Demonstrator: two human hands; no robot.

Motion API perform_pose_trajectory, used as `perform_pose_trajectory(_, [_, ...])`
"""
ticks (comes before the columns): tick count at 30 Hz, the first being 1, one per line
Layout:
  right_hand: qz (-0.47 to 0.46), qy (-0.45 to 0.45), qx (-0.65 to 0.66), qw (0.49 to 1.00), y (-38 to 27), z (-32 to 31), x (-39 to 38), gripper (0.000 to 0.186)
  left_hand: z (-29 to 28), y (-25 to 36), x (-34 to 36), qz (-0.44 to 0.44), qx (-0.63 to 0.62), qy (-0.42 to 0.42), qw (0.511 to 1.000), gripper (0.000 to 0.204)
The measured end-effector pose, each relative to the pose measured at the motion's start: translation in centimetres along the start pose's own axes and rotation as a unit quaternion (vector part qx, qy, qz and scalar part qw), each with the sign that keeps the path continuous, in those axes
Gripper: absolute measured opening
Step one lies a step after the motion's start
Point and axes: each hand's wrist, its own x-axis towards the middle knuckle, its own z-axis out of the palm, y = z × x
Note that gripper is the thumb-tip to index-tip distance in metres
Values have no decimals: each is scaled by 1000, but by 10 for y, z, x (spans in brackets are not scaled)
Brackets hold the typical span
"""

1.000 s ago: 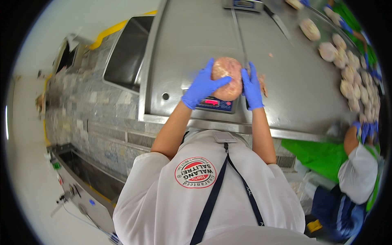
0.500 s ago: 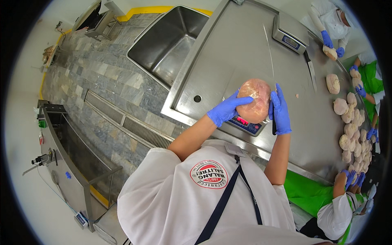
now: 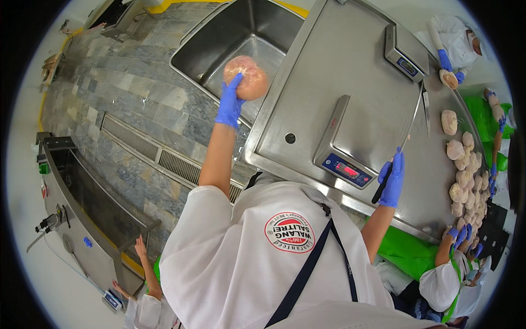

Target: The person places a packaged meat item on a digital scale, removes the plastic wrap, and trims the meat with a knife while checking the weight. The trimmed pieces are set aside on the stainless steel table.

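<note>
Wearing blue gloves, both hands work over a steel worktop (image 3: 350, 71). Right hand (image 3: 392, 181), nearest the body, is closed round the black handle of a long knife (image 3: 402, 143), blade pointing up and away across the worktop, just right of a digital scale (image 3: 350, 145) with a blue-and-red display. Left hand (image 3: 230, 104) reaches out further left, fingers wrapped firmly against a round, pale-pink lump of raw meat (image 3: 247, 78), held in the air over the rim of a deep steel sink (image 3: 241, 30). Further right, a row of similar meat pieces (image 3: 463, 164) lies along the worktop edge; a second scale (image 3: 405, 52) sits at the far end, near another person's gloved hands.
</note>
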Motion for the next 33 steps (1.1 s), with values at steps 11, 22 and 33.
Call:
perform_pose_trajectory(11, [36, 158, -74, 984, 41, -57, -7, 36, -145, -163, 95, 22, 789, -336, 514, 57])
perform_pose_trajectory(22, [100, 201, -120, 967, 41, -34, -57, 89, -148, -167, 70, 73, 891, -388, 224, 42])
perform_pose_trajectory(33, [122, 249, -102, 955, 66, -39, -90, 90, -137, -163, 82, 71, 903, -374, 198, 37])
